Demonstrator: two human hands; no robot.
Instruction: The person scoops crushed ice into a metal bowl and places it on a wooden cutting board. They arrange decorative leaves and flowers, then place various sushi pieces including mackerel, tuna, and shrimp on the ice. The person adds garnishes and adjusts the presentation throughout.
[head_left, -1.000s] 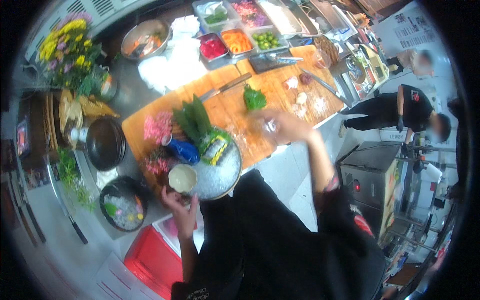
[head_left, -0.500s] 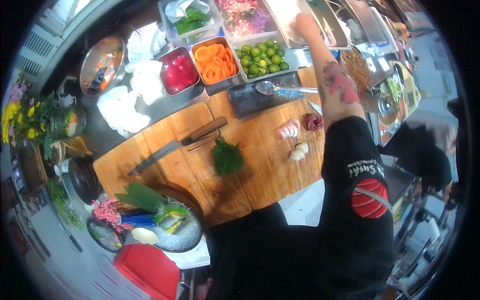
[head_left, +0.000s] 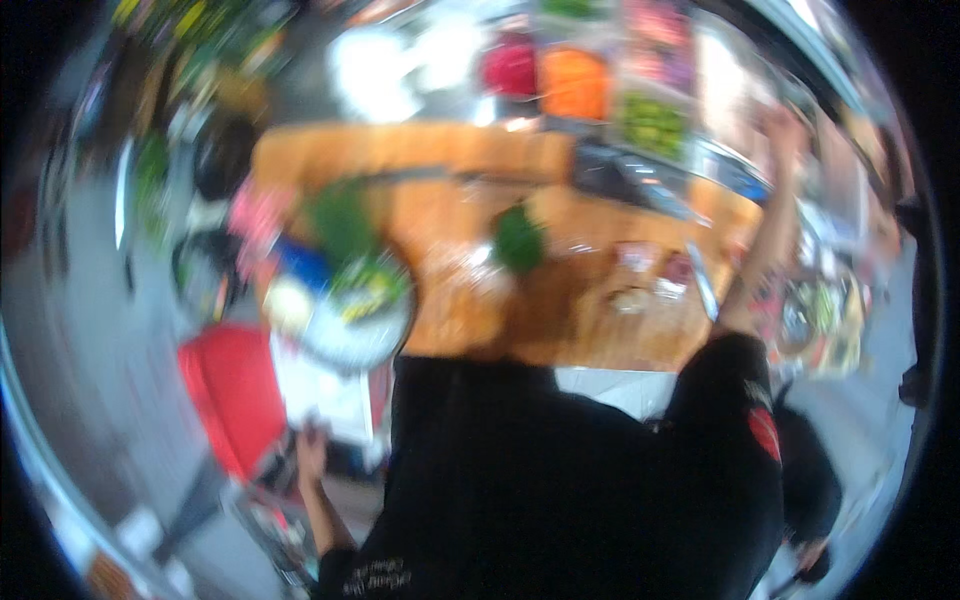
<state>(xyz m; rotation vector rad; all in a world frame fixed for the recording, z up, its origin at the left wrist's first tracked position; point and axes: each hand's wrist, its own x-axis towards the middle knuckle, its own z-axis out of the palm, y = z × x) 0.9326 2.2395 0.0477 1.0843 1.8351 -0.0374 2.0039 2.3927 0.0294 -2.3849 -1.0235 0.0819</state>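
Far right, my right hand [head_left: 785,132] reaches over a pale tray [head_left: 722,65] beyond the board; motion smears its fingers. My left hand [head_left: 312,448] hangs low on the left, near the red chair-like piece [head_left: 232,390] and below a white surface; its fingers are too blurred to read. Between my arms lies the wooden cutting board [head_left: 470,310]. On it rest a green leaf [head_left: 519,242], a long knife [head_left: 405,174], pink-white slices [head_left: 635,256], a dark red piece [head_left: 677,268] and a pale piece [head_left: 630,299]. A blade-like tool [head_left: 703,282] lies beside my right forearm.
Containers of limes [head_left: 652,128], orange vegetable slices [head_left: 575,85] and magenta pieces [head_left: 511,68] line the far side, beside white cloths [head_left: 370,80]. A dark tray [head_left: 605,178] sits on the board. An ice-filled bowl [head_left: 350,335] stands front left. Another person [head_left: 812,470] is at right.
The whole view has swung and blurred, shifting the board within it. My left hand has come into sight at the lower left. My right arm stays stretched toward the far trays.
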